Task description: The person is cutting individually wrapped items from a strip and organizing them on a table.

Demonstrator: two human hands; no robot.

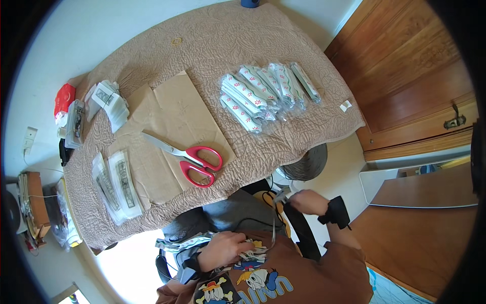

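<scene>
Low over my lap, my left hand (226, 250) is closed around a bundle of white and green patterned packets (183, 243), whose far ends stick out past my fingers. A thin grey strip (274, 230) rises from beside this bundle toward my right hand (307, 201). The fingers of my right hand are closed on the strip's upper end, where a small grey piece shows; its exact shape is hard to make out. On the table, red-handled scissors (203, 163) lie partly spread on a flat cardboard sheet (172, 109), apart from both hands.
Several wrapped flowered packets (253, 93) lie on the quilted tablecloth (202, 40). Clear printed sleeves (117, 188) and a stack of them (110, 104) are at the left. A grey coil (310, 163) stands beside the table's right edge, near a wooden door (405, 66).
</scene>
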